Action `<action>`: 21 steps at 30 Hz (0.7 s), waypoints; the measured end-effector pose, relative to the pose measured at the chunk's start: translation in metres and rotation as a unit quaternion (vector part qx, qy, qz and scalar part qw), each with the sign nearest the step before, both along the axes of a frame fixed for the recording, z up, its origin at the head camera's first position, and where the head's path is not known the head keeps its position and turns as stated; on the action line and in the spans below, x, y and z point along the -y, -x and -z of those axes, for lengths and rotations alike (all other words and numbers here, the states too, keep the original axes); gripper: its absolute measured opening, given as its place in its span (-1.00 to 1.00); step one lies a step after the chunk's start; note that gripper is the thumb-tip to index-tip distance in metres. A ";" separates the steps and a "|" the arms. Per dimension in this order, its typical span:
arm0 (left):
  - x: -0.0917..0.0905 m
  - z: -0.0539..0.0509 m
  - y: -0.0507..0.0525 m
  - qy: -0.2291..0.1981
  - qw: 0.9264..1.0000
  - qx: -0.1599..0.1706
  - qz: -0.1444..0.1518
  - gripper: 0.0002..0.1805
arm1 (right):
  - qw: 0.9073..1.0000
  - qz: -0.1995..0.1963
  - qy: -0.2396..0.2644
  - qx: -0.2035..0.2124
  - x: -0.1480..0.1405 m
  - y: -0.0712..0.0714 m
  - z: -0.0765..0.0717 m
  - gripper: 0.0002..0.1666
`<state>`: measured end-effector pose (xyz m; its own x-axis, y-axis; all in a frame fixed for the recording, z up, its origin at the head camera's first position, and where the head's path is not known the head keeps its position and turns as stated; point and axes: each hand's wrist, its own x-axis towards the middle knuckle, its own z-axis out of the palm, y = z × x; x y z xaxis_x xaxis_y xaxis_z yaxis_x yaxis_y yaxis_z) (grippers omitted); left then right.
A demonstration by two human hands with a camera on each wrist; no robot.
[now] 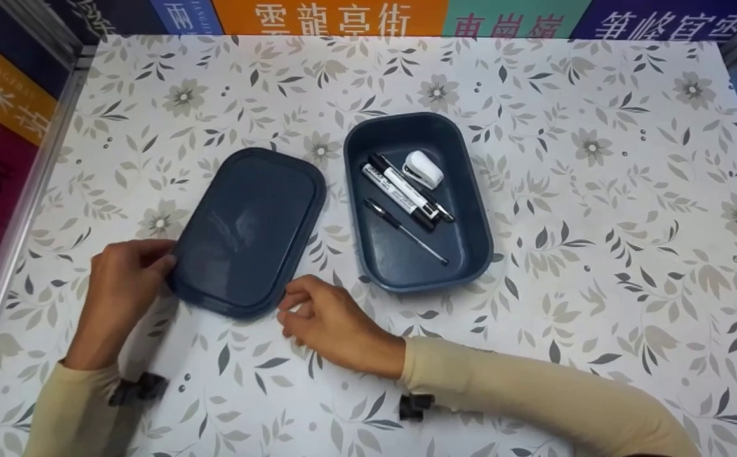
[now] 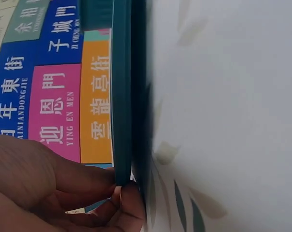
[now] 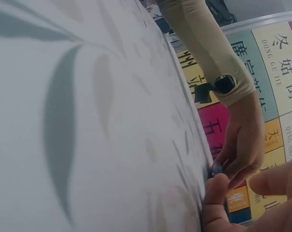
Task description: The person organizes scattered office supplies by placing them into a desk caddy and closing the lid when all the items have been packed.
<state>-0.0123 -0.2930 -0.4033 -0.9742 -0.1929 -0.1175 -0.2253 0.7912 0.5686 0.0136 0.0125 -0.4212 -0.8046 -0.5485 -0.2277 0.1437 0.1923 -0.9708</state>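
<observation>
A dark blue rectangular lid (image 1: 247, 228) lies tilted on the left part of the table. My left hand (image 1: 124, 285) pinches its lower left edge between thumb and fingers; in the left wrist view the lid (image 2: 121, 96) stands edge-on above the pinching fingertips. Beside the lid's lower right corner is my right hand (image 1: 336, 324), its fingers loosely bent. A gap shows between the thumb and fingers of the right hand (image 3: 261, 203) in the right wrist view. Whether these fingers touch the lid is hard to see.
Right of the lid stands an open dark blue box (image 1: 400, 279). In it lie black-and-white markers (image 1: 393, 187), a pen (image 1: 406, 235) and a white stapler (image 1: 423, 169). Floral cloth (image 1: 597, 254) covers the table; colourful lettered panels (image 1: 343, 18) border it.
</observation>
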 end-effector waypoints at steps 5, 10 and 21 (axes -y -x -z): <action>0.000 -0.001 -0.009 -0.046 0.998 0.034 -0.006 -0.70 | 0.994 0.057 0.086 0.037 0.000 -0.002 0.007 -0.71; -0.007 -0.002 -0.017 -0.073 0.996 0.052 -0.007 -0.67 | 0.988 0.100 0.108 0.038 -0.003 0.003 0.009 -0.75; -0.010 -0.006 -0.030 -0.136 0.988 0.071 -0.029 -0.63 | 0.975 0.140 0.150 0.086 -0.002 0.009 -0.001 -0.60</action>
<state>0.0172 -0.2826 -0.3976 -0.9321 -0.1904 -0.3080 -0.3591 0.5962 0.7180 0.0047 0.0146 -0.4201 -0.8969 -0.3748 -0.2348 0.3144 -0.1669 -0.9345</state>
